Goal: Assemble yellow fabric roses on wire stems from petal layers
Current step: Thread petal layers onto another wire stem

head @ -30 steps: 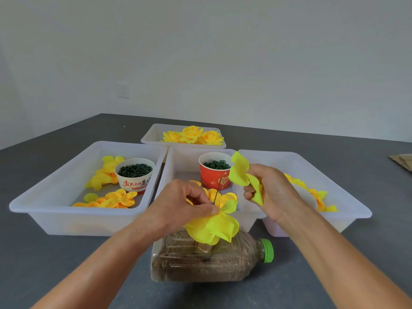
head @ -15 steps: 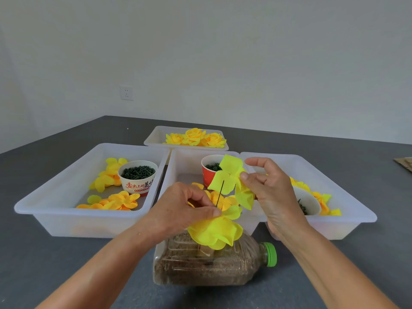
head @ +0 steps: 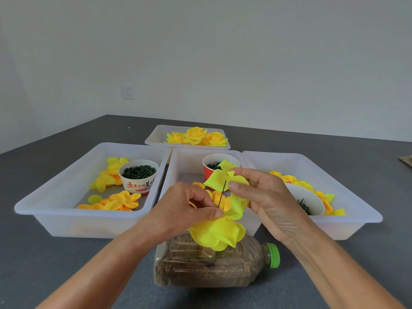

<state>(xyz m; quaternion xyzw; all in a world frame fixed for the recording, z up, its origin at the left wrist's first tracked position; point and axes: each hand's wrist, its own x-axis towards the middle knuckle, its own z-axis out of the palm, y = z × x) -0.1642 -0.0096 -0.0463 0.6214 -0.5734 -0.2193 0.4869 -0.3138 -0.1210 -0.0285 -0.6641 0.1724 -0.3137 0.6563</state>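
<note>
Both hands work above the bottle (head: 214,268): left hand (head: 180,210) pinches the wire (head: 222,195), right hand (head: 265,195) holds a petal layer (head: 217,180) on it. Petals look soft and floppy; hold near the middle.

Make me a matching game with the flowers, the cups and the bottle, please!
Things:
1. finished roses
2. red cup
3. bottle
4. white cup

Places:
A. lying on its side on the table, nearest the person
B. in the left tray
C. in the far tray at the back
D. in the middle tray, behind the hands

Pairs: 1-C, 2-D, 3-A, 4-B
</note>
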